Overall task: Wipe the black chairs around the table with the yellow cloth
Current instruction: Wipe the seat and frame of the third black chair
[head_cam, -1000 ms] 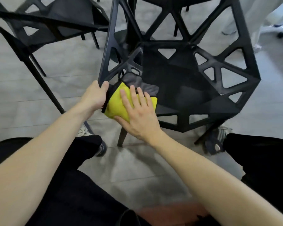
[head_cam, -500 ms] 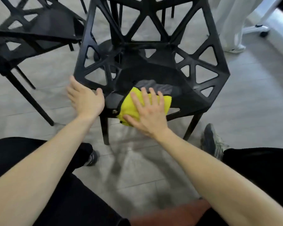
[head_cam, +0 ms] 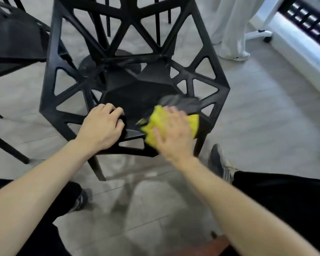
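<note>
You look down at a black chair (head_cam: 135, 85) with an open lattice of triangles, standing on a grey tiled floor (head_cam: 257, 111). Your left hand (head_cam: 102, 129) rests on the chair's front left edge, fingers curled over the frame and gripping it. Your right hand (head_cam: 172, 133) lies flat, fingers straight and a little spread, pressing the yellow cloth (head_cam: 155, 124) onto the front right part of the seat. The cloth is bunched under your palm, and a grey side of it shows beyond your fingertips. The right hand and cloth are blurred. A second black chair (head_cam: 15, 45) stands to the left, just beside the first. At the top right are someone's white trousers (head_cam: 229, 24) and a white wheeled base (head_cam: 259, 33). Your black-clad legs and shoes show at the bottom corners.
</note>
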Demonstrator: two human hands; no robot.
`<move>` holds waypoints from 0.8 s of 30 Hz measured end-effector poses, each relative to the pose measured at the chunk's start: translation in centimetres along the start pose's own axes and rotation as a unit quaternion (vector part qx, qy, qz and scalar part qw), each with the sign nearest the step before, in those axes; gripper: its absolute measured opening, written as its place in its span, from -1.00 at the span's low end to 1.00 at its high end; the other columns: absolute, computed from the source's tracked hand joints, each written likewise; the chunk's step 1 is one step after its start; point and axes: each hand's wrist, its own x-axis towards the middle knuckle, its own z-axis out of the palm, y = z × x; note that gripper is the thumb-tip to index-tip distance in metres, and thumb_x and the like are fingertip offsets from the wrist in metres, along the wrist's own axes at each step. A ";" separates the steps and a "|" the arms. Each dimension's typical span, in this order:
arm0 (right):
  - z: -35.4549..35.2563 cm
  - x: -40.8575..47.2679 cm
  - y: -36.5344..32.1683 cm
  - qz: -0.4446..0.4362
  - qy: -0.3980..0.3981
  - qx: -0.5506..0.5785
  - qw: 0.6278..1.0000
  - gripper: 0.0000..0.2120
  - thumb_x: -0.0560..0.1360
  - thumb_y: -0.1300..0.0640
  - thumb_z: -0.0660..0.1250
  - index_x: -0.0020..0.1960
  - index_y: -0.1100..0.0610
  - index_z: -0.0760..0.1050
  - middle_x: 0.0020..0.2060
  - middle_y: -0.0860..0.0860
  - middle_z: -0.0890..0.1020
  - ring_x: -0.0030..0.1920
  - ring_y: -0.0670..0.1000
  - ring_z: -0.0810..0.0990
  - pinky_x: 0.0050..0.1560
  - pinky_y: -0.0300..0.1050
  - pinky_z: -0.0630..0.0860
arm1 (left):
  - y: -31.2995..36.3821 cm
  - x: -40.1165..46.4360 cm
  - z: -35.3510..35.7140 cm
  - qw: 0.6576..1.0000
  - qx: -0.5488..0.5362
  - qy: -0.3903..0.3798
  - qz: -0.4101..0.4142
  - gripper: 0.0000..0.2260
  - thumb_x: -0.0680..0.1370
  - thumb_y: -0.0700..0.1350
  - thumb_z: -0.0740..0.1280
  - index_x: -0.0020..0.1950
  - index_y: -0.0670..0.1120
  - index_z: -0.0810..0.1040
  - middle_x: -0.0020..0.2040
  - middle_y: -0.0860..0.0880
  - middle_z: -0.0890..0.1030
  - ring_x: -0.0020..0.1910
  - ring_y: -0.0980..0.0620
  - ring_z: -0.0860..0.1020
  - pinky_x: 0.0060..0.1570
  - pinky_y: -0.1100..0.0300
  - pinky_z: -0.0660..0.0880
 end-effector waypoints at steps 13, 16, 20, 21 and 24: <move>-5.1 4.9 12.3 -0.027 -0.028 -0.112 0.993 -0.54 0.68 -0.02 0.26 0.47 0.22 0.54 0.45 0.14 0.58 0.57 0.20 0.42 0.64 0.26 0.18 | 0.2 4.8 3.5 0.995 -0.006 -0.099 0.020 -0.36 0.65 0.36 -0.29 0.74 0.30 -0.02 0.78 0.05 -0.05 0.76 0.07 -0.12 0.72 -0.02 -0.12; -2.2 -0.1 1.9 0.003 -0.036 0.010 0.999 -0.50 0.69 0.00 0.23 0.55 0.21 0.46 0.53 0.16 0.49 0.58 0.18 0.40 0.63 0.19 0.22 | -0.2 3.2 3.2 0.995 -0.005 -0.100 0.018 -0.37 0.66 0.35 -0.29 0.74 0.30 -0.02 0.77 0.05 -0.06 0.76 0.06 -0.13 0.72 -0.03 -0.13; -2.4 -2.2 -1.7 -0.176 -0.134 0.060 0.973 -0.50 0.72 -0.05 0.23 0.57 0.17 0.45 0.57 0.15 0.44 0.59 0.17 0.39 0.62 0.15 0.24 | -0.9 0.2 3.1 0.995 0.016 -0.096 0.033 -0.39 0.68 0.33 -0.25 0.74 0.27 0.02 0.77 0.03 -0.01 0.76 0.04 -0.09 0.72 -0.04 -0.09; -3.2 -1.5 0.7 -0.225 -0.152 0.043 0.961 -0.49 0.72 -0.06 0.23 0.59 0.15 0.42 0.59 0.13 0.42 0.60 0.17 0.37 0.64 0.14 0.22 | -1.0 -0.2 3.1 0.995 0.017 -0.096 0.031 -0.40 0.69 0.32 -0.25 0.74 0.27 0.01 0.77 0.04 -0.02 0.76 0.05 -0.10 0.72 -0.04 -0.09; -7.0 2.4 11.4 -0.247 -0.162 -0.092 0.951 -0.51 0.74 -0.05 0.19 0.60 0.14 0.41 0.57 0.11 0.45 0.63 0.14 0.33 0.65 0.20 0.17 | -0.8 -0.5 3.1 0.994 0.010 -0.106 0.026 -0.41 0.68 0.33 -0.26 0.74 0.31 -0.02 0.77 0.07 -0.07 0.75 0.07 -0.14 0.72 -0.03 -0.12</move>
